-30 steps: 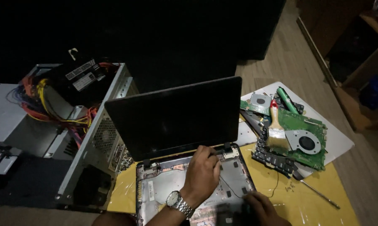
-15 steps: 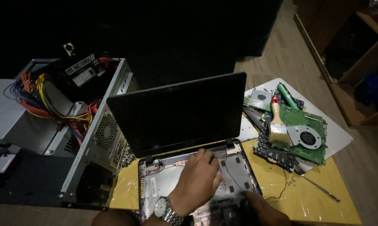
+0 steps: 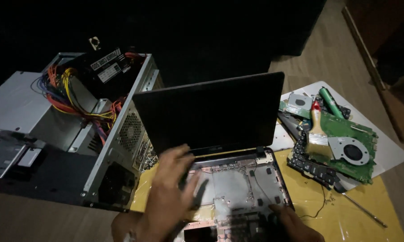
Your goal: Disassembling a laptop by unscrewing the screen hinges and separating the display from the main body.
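Two hands over stripped laptop base (image 3: 237, 188), near centre on yellow sheet (image 3: 345, 210). Left hand (image 3: 168, 192) blurred, fingers spread wide, holding nothing, above base's left side. Right hand (image 3: 293, 222) rests on near-right edge; grip can't tell. Open PC case (image 3: 117, 148) left, green motherboard (image 3: 349, 143) w/ brush (image 3: 317, 130) right.

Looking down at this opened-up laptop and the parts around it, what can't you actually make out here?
- Left hand: motion-blurred in the head view; whether its fingers grip anything is unclear.
- Right hand: cut off by the bottom edge.
- Laptop base: front part blurred, partly covered by both hands.
- Laptop screen: dark, shows nothing.
- Room beyond the open computer case: black, unlit.
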